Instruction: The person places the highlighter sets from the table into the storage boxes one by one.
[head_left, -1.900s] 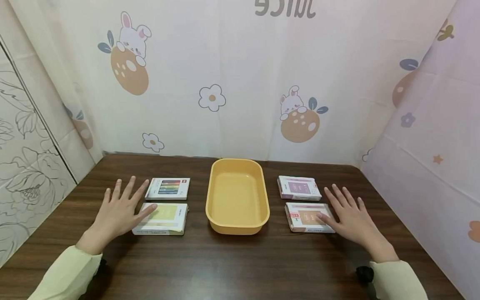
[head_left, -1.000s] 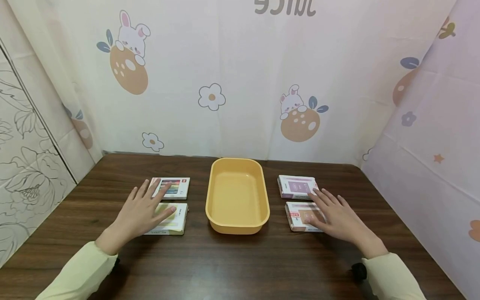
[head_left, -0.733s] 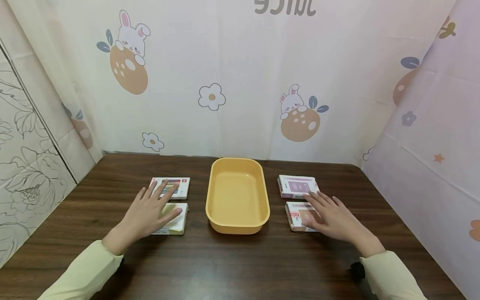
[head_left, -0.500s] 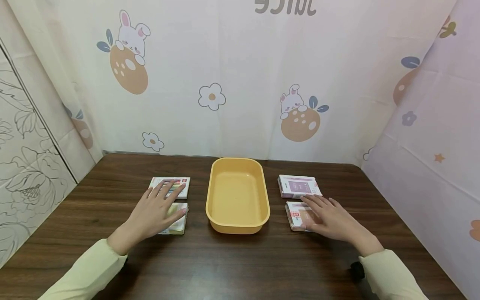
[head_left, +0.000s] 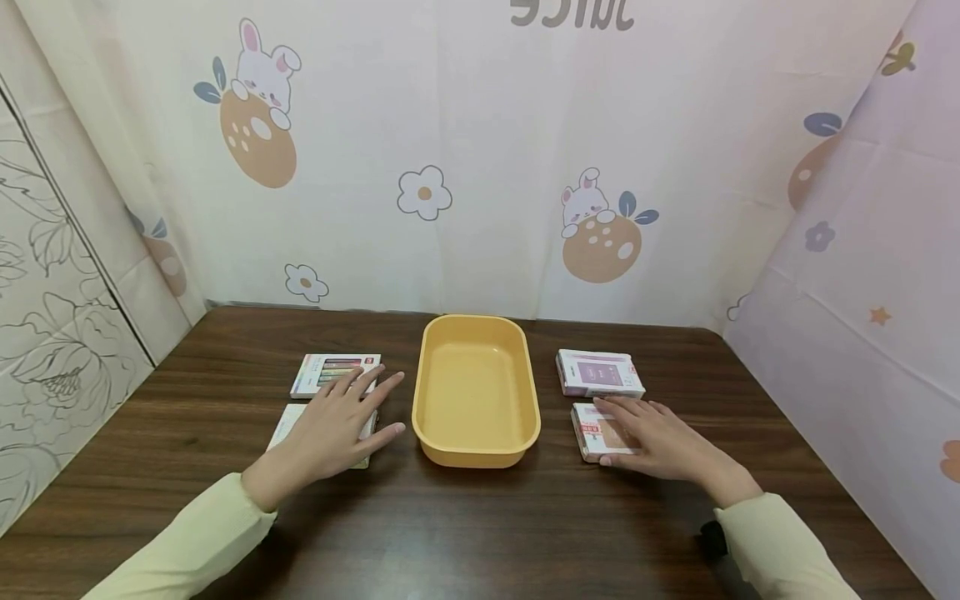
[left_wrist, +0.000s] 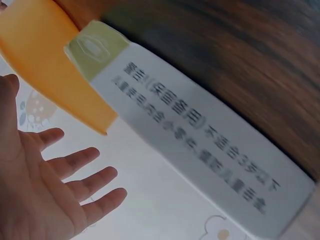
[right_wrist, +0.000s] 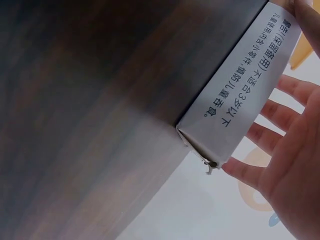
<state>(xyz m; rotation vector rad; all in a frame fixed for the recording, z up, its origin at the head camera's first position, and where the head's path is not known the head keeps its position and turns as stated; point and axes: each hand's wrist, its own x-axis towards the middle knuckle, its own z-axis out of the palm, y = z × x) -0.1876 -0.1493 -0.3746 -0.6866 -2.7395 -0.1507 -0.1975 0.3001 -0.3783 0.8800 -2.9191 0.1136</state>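
Note:
My left hand, fingers spread, hovers over a white box with a green end, covering most of it in the head view. In the left wrist view the palm is bare and apart from that box. My right hand lies over a white and orange box. Its thumb is at the near left edge and its fingertips reach the far side. The right wrist view shows the fingers fairly straight behind the box's printed side, whose end flap is torn. What the boxes contain is hidden.
A yellow plastic tray stands between the hands. Behind the left hand lies a white box with coloured sticks pictured or showing on it. A white and purple box lies behind the right hand. A printed curtain hangs behind the dark wooden table.
My left hand has moved right across the two left boxes, its fingertips now near the tray. My right hand has moved left and lower over the orange box. Boxes and tray have stayed put.

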